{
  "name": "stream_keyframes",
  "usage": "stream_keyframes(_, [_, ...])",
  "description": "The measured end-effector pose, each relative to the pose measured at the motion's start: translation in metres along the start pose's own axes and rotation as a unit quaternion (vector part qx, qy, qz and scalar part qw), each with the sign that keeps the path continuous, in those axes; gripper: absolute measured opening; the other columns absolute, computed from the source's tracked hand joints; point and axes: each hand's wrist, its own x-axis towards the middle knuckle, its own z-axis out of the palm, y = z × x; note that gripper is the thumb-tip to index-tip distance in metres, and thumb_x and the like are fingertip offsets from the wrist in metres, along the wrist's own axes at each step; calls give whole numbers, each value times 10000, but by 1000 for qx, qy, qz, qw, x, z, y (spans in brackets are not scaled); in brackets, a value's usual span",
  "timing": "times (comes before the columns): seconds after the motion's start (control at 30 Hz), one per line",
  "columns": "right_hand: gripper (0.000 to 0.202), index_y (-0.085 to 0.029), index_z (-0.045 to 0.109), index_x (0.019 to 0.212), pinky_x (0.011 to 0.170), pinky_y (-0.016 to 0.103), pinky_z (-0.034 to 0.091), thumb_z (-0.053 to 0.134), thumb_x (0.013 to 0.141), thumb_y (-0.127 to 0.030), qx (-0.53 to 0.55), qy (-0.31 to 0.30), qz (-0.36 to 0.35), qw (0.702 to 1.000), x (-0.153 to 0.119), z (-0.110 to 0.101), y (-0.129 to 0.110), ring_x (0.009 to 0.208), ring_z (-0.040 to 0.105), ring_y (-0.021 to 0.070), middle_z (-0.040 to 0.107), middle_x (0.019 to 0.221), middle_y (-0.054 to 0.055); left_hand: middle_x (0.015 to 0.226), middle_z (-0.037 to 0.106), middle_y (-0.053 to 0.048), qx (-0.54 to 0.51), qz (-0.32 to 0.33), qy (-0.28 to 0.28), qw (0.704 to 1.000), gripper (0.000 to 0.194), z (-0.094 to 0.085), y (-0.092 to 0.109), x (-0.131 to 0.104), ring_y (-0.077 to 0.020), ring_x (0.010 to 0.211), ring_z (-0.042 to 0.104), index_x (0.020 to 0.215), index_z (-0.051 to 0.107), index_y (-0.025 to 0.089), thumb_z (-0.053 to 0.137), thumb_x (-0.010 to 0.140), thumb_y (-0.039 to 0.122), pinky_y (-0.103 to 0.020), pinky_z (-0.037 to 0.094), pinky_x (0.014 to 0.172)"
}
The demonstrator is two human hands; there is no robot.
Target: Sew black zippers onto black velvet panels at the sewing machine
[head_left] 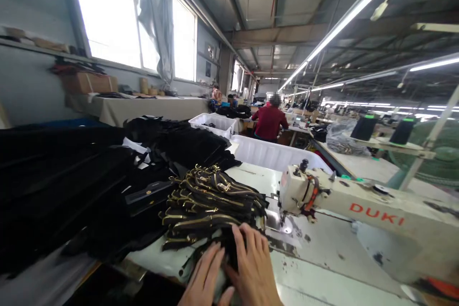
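My left hand [206, 275] and my right hand [254, 263] are side by side at the near edge of the sewing table. Both have stretched fingers, with the thumbs apart from them, on a dark piece of fabric [232, 247] largely covered by the hands. No firm grip on it shows. Just beyond my fingertips lies a pile of black zipper strips [215, 198] with gold teeth and pulls. Right of the pile stands a white sewing machine [337, 196] marked DUKI, its needle area close to my right hand.
Black fabric pieces [71, 177] are heaped on the left. White plastic bins [276, 153] stand behind the table. Two dark thread cones [364, 127] and a green fan [437, 153] are at right. A person in a red top [269, 122] is farther back.
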Motion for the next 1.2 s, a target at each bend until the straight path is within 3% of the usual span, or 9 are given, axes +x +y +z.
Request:
stream_keyframes(0.13, [722, -196, 501, 1368, 932, 450, 529, 594, 676, -13, 30, -40, 10, 999, 2, 4, 11, 1129, 589, 318, 572, 1313, 127, 1318, 618, -186, 32, -63, -14, 997, 461, 5, -16, 35, -366, 1233, 571, 1332, 589, 156, 530, 945, 400, -524, 495, 1009])
stream_keyframes(0.37, [723, -198, 536, 1342, 938, 367, 537, 506, 661, 44, 63, -50, -35, 996, 17, -6, 27, 1091, 616, 259, 607, 1223, 97, 1276, 673, -16, -31, -70, -101, 992, 358, -38, -45, 66, -245, 1176, 627, 1244, 672, 321, 649, 892, 381, -362, 486, 1035])
stream_keyframes(0.5, [705, -231, 508, 1373, 968, 420, 515, 603, 701, -43, 83, -23, 16, 996, 8, 9, 24, 1131, 586, 292, 573, 1282, 102, 1250, 688, -18, -62, -77, -129, 987, 501, -43, -46, 86, -279, 1176, 620, 1241, 678, 319, 793, 754, 337, -397, 466, 1045])
stream_keyframes(0.63, [655, -169, 521, 1360, 1024, 355, 473, 590, 733, 8, 103, -53, 15, 993, 16, 3, 19, 1193, 557, 257, 533, 1346, 120, 1251, 687, -17, -73, -68, -147, 984, 533, -44, -45, 101, -271, 1185, 610, 1240, 678, 319, 816, 725, 310, -390, 443, 1061])
stream_keyframes(0.73, [578, -203, 558, 1311, 974, 353, 504, 678, 761, -75, 126, -60, 13, 990, 14, -11, 28, 1128, 590, 257, 567, 1277, 99, 1291, 664, -6, -59, -74, -158, 983, 627, -45, -41, 91, -275, 1209, 596, 1281, 645, 341, 847, 687, 341, -392, 443, 1067])
stream_keyframes(0.87, [296, -256, 604, 1176, 932, 417, 509, 646, 885, -286, 109, 19, 49, 993, -6, -19, 54, 1077, 594, 281, 605, 1146, 83, 1363, 601, -120, -17, -118, -147, 982, 542, -34, -28, 47, -344, 1282, 530, 1376, 577, 218, 616, 891, 456, -517, 408, 1080])
stream_keyframes(1.0, [445, -244, 542, 1261, 990, 508, 446, 647, 834, -177, 68, 31, 94, 993, -10, -11, 66, 1169, 533, 329, 577, 1238, 111, 1382, 584, -120, 40, -86, -79, 992, 487, -22, -11, 17, -347, 1280, 533, 1367, 589, 209, 519, 937, 426, -507, 418, 1072])
stream_keyframes(1.13, [302, -237, 597, 1028, 909, 397, 502, 580, 811, -28, 99, -27, 70, 992, -3, -12, 57, 1063, 596, 260, 620, 1111, 58, 1311, 646, -72, 0, -64, -52, 997, 353, -31, -7, 33, -281, 1193, 617, 1225, 692, 256, 576, 925, 401, -393, 504, 1014])
stream_keyframes(1.2, [304, -241, 576, 1050, 830, 339, 536, 575, 829, -33, 128, -51, 59, 989, -3, -16, 50, 997, 631, 228, 613, 1109, 46, 1211, 704, -51, -20, -83, -55, 995, 304, -40, -12, 51, -246, 1104, 670, 1155, 725, 264, 571, 942, 416, -347, 537, 974])
